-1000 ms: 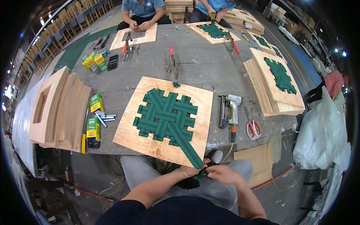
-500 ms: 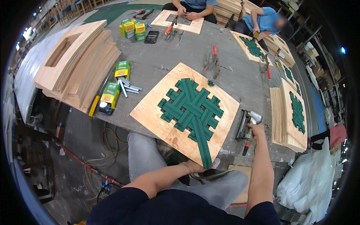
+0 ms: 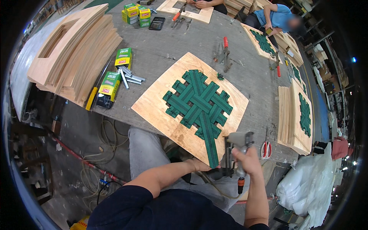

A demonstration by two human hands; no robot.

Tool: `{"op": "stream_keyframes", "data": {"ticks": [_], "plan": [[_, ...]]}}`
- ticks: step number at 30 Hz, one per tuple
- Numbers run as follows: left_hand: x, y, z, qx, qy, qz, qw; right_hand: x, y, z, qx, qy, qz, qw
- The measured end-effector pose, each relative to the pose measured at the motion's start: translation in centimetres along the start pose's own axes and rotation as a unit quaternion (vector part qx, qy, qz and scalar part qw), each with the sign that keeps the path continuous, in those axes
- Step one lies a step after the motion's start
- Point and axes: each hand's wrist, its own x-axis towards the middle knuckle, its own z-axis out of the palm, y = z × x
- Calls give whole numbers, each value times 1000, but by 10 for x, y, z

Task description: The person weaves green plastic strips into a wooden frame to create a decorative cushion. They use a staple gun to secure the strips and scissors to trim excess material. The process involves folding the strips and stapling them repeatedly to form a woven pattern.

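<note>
Stapler (image 3: 240,138) has left the surface (image 3: 161,42) in the right hand (image 3: 250,159), grip closed round it beside the panel (image 3: 157,101) corner overhanging the lap; left hand (image 3: 198,165) grip hidden, can't tell; best keep strap (image 3: 209,143) taut.

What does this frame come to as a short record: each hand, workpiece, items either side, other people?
Left hand: at the panel's near corner, beside a green strap's end
Right hand: gripping a staple gun
Workpiece: wooden panel with woven green straps
Left side: staple boxes, metal staple strips
Right side: scissors
Others: person in blue; another's hands
</note>
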Motion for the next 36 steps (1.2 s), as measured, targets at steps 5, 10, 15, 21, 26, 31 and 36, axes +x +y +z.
{"op": "stream_keyframes", "data": {"ticks": [5, 10, 15, 21, 26, 31, 36], "plan": [[1, 9, -16, -109, 27, 53, 992, 2, -10, 33, -39, -87, 54, 994], [2, 10, -21, -177, -1, 45, 983, 3, -10, 40, -65, -77, 58, 993], [2, 4, -15, -16, 10, 56, 998, 2, -10, 45, -44, -67, 31, 996], [1, -4, -7, -6, 40, 47, 998, 3, -11, 48, -55, -78, 39, 995], [-1, 0, -9, -14, 32, 32, 999, 2, -11, 48, -88, -74, 41, 992], [-2, 4, -13, -27, 28, 24, 999, 1, -11, 52, -54, -72, 39, 995], [-5, -3, -1, 26, 74, 38, 996, -1, -9, 57, -62, -82, 55, 993]]}}
